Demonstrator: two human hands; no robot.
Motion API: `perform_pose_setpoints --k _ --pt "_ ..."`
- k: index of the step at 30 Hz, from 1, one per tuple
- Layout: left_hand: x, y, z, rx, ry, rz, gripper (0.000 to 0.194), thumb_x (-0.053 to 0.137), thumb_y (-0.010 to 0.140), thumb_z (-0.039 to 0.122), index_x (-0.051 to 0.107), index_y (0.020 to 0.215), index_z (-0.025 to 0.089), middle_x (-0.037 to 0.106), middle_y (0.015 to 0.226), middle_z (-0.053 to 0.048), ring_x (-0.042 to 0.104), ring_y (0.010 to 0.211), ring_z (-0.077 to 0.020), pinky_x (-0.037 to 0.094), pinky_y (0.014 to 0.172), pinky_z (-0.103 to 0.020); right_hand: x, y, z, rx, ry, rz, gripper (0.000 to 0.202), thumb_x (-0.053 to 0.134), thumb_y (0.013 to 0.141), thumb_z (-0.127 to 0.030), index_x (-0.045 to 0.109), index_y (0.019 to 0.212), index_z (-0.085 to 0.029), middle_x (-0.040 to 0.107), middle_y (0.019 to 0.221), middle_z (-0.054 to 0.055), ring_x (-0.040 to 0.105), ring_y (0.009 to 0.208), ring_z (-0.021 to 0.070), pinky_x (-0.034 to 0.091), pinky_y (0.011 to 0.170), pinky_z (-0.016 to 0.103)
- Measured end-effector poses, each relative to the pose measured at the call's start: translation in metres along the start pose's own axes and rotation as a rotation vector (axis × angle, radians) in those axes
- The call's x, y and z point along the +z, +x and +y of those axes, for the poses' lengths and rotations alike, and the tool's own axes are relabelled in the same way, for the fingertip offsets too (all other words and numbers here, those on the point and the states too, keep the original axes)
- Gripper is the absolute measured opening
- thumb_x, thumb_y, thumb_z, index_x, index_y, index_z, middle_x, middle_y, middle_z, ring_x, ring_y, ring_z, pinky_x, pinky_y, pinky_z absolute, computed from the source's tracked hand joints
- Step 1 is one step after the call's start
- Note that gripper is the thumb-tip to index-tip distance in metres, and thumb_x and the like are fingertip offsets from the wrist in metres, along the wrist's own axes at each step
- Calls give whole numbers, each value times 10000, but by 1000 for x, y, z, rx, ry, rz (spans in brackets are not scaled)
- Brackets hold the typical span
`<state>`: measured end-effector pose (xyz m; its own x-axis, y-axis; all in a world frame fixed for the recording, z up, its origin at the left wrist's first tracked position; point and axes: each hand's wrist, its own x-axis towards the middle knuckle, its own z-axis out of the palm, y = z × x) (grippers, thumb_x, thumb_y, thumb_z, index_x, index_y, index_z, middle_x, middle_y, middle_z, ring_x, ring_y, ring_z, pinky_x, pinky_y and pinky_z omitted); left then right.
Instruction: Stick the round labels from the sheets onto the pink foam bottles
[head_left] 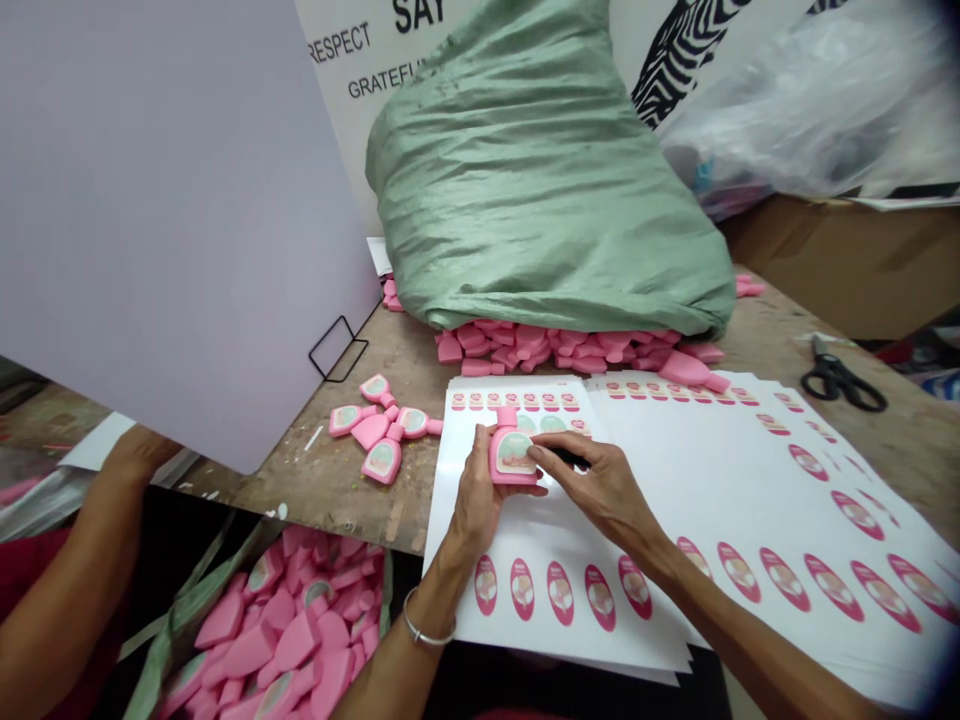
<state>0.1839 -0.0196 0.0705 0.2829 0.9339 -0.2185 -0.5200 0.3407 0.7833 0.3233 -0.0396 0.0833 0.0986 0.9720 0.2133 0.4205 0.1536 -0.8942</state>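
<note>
My left hand [480,490] is closed round a small pink toy bottle [507,478], held upright above the sticker sheets with its labelled front facing me. A pale green label [514,452] covers most of that front. My right hand [596,475] meets the label's right edge with its fingertips. A slim black object [576,458] is gripped in the same hand; its kind is mostly hidden by the fingers. Under both hands lies a stack of white sticker sheets [540,535] printed with pink ovals and smaller labels.
Several pink bottles [382,458] lie left on the table. A green sack [540,200] spills pink pieces at the back; another open sack [277,640] is below. Black scissors [841,380] rest right. A grey panel [165,220] stands left, near another person's arm [82,570].
</note>
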Motion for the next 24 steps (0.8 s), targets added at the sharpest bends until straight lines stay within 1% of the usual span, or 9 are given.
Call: perform_pose_setpoints --k 7,9,11,13,15,18,20,22,24 --pt "1 0 2 -1 -9 22 491 426 888 533 590 1091 117 690 871 -97 672 808 -218 580 692 -355 2 0 3 -18 -7 29 225 633 798 -417 702 871 -215 706 886 29 640 802 182 502 717 307" --pt "1 -1 3 7 -3 2 460 424 893 517 593 1062 123 679 894 -93 665 816 -212 578 704 -358 3 -1 3 -27 -14 37 221 632 799 -414 698 865 -214 704 881 29 637 787 176 503 710 304" --pt "0 -2 4 26 17 -50 363 492 878 451 581 1053 146 662 938 -75 654 832 -198 574 728 -357 4 -1 2 -41 -30 44 225 622 806 -418 693 873 -215 700 880 33 635 773 173 506 693 302" --pt "-1 -4 5 59 70 -106 298 595 830 334 553 1077 172 643 968 -52 637 846 -179 567 755 -351 5 -1 1 -75 -78 50 231 606 817 -421 686 884 -215 696 872 38 631 760 173 508 691 310" --pt "-2 -6 6 82 128 -139 349 644 784 234 523 1108 186 623 971 -38 620 852 -166 562 771 -351 3 1 3 -119 -185 72 237 601 818 -428 681 889 -216 693 871 46 629 781 187 508 734 344" --pt "-4 -8 8 58 151 -145 358 634 780 201 505 1113 174 603 945 -39 608 845 -162 557 779 -362 -1 5 9 -103 -343 127 317 663 744 -474 667 937 -224 688 935 57 624 885 237 487 835 427" --pt "-3 -10 10 7 150 -165 357 632 778 206 504 1109 169 595 932 -40 612 832 -162 553 787 -373 -2 8 13 -27 -280 92 448 703 685 -499 630 1037 -231 672 1024 63 621 945 247 494 853 429" --pt "0 -13 12 -50 145 -213 392 644 764 210 499 1126 175 591 926 -39 615 817 -164 550 787 -383 0 10 15 36 -105 -20 545 714 667 -498 582 1123 -230 650 1093 65 620 985 234 513 851 386" --pt "2 -19 14 -95 143 -251 434 650 750 213 492 1153 184 599 913 -41 615 801 -168 552 767 -384 4 12 16 65 28 -129 555 709 674 -492 575 1141 -223 641 1118 60 616 1009 221 517 852 341"
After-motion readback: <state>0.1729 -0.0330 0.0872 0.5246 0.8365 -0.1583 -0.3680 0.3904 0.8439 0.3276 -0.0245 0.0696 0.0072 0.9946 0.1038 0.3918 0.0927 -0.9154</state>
